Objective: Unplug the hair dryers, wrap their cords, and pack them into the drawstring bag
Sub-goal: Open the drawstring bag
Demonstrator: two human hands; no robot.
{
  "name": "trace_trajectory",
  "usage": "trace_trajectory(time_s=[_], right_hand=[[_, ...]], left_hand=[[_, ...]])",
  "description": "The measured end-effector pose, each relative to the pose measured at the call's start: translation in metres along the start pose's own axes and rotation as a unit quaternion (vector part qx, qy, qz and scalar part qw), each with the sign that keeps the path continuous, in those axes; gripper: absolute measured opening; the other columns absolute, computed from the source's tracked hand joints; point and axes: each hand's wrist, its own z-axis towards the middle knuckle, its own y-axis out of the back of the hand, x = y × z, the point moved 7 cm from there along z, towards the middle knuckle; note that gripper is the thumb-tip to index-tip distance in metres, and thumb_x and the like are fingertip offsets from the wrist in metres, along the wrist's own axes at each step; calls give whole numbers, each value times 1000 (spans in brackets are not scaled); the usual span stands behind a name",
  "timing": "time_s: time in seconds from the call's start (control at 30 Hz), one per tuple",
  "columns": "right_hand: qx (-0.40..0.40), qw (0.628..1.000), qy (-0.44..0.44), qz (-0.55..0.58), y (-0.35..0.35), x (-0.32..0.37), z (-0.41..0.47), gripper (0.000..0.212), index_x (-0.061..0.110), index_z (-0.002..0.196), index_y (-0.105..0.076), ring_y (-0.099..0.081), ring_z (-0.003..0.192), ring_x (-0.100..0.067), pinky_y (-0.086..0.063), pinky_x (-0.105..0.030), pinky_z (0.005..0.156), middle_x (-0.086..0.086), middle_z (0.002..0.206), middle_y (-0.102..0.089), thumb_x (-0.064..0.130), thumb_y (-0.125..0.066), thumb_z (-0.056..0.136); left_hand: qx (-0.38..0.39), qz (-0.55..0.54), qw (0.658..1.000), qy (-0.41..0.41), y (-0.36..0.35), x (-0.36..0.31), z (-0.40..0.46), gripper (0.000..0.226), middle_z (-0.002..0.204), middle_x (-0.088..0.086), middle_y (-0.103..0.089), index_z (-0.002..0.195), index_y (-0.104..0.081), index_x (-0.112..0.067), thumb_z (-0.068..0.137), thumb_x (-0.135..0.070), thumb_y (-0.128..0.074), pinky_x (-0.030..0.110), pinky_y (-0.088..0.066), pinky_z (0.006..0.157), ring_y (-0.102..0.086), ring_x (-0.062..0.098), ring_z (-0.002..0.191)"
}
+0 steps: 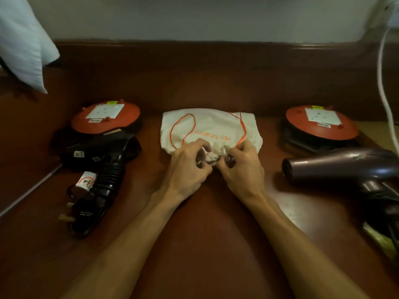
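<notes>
A cream drawstring bag [210,124] with orange cords and orange print lies flat at the middle of the brown table, its gathered mouth toward me. My left hand [190,167] and my right hand [243,167] both pinch the bunched fabric at that mouth. A black hair dryer [108,160] lies at the left with its cord bundled beside the handle and its plug [68,209] loose on the table. A dark purple hair dryer [345,167] lies at the right, nozzle pointing left, with its cord bunched near the table's right edge.
Two red round extension reels stand behind the dryers, one at the left [105,116] and one at the right [320,123]. A white cable [382,83] hangs down the wall at the far right. A pale pillow [23,46] is at the upper left.
</notes>
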Motion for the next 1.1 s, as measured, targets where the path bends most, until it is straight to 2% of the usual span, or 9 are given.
trace_trajectory(time_s=[0.1, 0.17, 0.27, 0.33, 0.47, 0.6, 0.73, 0.97, 1.1], right_hand=[[-49, 998, -38, -26, 11, -11, 4, 23, 9, 84, -68, -47, 103, -20, -53, -37, 62, -2, 107, -45, 32, -68, 89], [-51, 995, -78, -24, 13, -21, 5, 23, 7, 79, -68, -44, 105, -19, -53, -39, 70, -1, 110, -45, 29, -70, 87], [-40, 997, -56, 18, 13, -19, 3, 13, 9, 88, -63, -47, 105, -22, -51, -38, 82, -3, 108, -49, 18, -71, 84], [-21, 998, -32, 47, 13, -14, 0, 19, 14, 95, -54, -50, 99, -22, -52, -45, 85, 2, 101, -49, 11, -69, 85], [-8, 998, 2, 59, 19, -7, -4, 22, 20, 103, -50, -52, 95, -20, -52, -49, 85, 6, 97, -51, 6, -62, 91], [-29, 997, 62, -46, 18, 5, -4, 12, 16, 96, -61, -54, 93, -27, -41, -42, 82, -8, 96, -63, 6, -58, 91], [-76, 987, 61, -125, 21, 10, -3, 20, 23, 104, -77, -51, 92, -29, -35, -40, 76, -9, 94, -60, 14, -68, 88], [19, 977, -18, -214, 16, 3, -5, 79, 34, 151, -35, -24, 133, -31, -31, -47, 102, -12, 146, -27, 38, -72, 82], [54, 978, 10, -201, 14, 9, -7, 75, 39, 151, -36, -19, 134, -29, -27, -47, 104, -8, 152, -23, 34, -71, 84]], left_hand=[[-5, -1, 1000, -12, 10, 0, 3, 28, 82, -4, -65, 93, -66, -20, 74, 1, -69, 10, -48, 63, -62, 7, 73], [-17, 6, 1000, -16, 15, 4, 4, 22, 81, -5, -67, 85, -70, -18, 74, 1, -68, 20, -55, 67, -63, 7, 73], [-1, 16, 1000, 12, 10, 15, 1, 15, 83, -9, -69, 77, -75, -26, 76, -12, -67, 44, -55, 79, -64, 9, 78], [-1, -1, 1000, 19, 9, 18, -2, 10, 85, -9, -69, 79, -77, -29, 77, -21, -70, 49, -54, 83, -65, 8, 78], [18, 18, 1000, 8, 13, 20, 0, 13, 85, -5, -67, 83, -80, -28, 81, -16, -79, 48, -55, 80, -63, 12, 81], [10, 59, 998, -8, 16, 16, 5, 16, 87, -7, -64, 79, -80, -29, 80, -15, -74, 53, -49, 85, -61, 15, 86], [-9, 158, 987, -4, 19, 6, 2, 19, 97, -13, -60, 97, -79, -37, 85, -26, -69, 37, -24, 97, -52, 13, 105], [61, 249, 967, 0, 11, -8, -4, 63, 119, -4, -43, 141, -52, -47, 81, -32, -62, 44, -22, 104, -35, 21, 121], [-6, 236, 971, 27, 30, 1, -4, 55, 122, -4, -50, 128, -65, -46, 79, -20, -66, 37, -25, 93, -38, 21, 119]])
